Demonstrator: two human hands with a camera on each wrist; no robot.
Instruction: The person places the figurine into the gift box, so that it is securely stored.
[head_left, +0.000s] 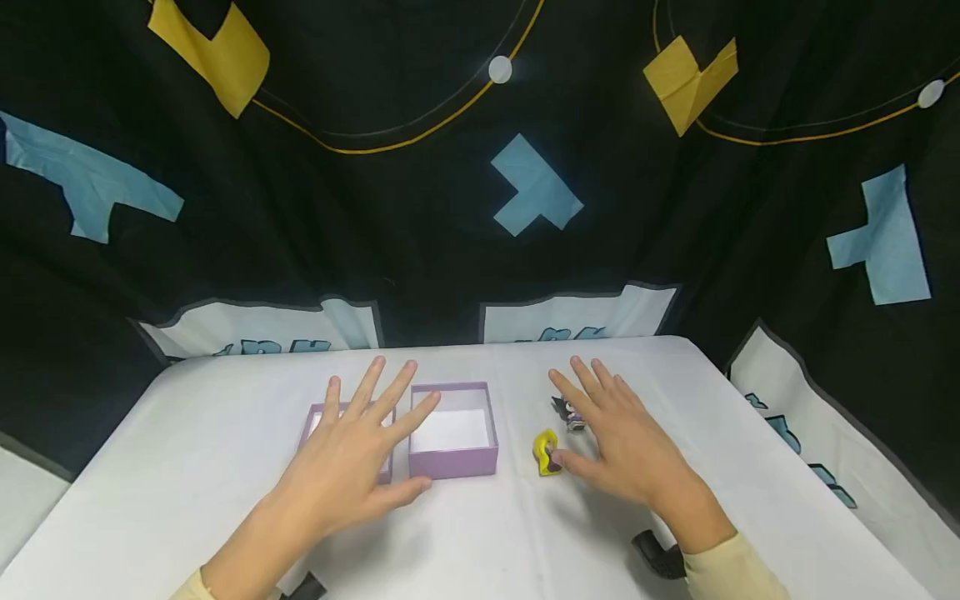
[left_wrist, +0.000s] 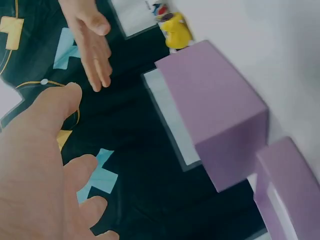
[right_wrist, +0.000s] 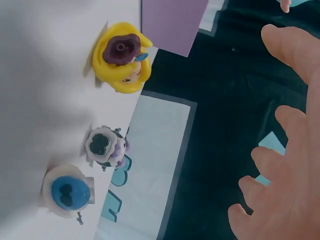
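Observation:
My left hand (head_left: 341,467) hovers over the table with its fingers spread, holding nothing. Behind it is a shallow purple box part (head_left: 386,473), partly hidden by the fingers. Just right of that stands a deeper open purple box (head_left: 453,463) with a white inside. My right hand (head_left: 633,446), also raised with fingers extended and no object in it, overlaps a yellow-haired figurine (head_left: 543,450) at the thumb. A small dark-and-grey figurine (head_left: 575,421) shows beside its fingers. In the right wrist view, a third figurine with a blue-and-white top (right_wrist: 70,192) stands in the row; the right hand hides it from the head.
A white cloth covers the table (head_left: 495,550). Behind it hangs a black curtain (head_left: 420,233) with blue and yellow shapes. Black straps (head_left: 660,557) show near both wrists.

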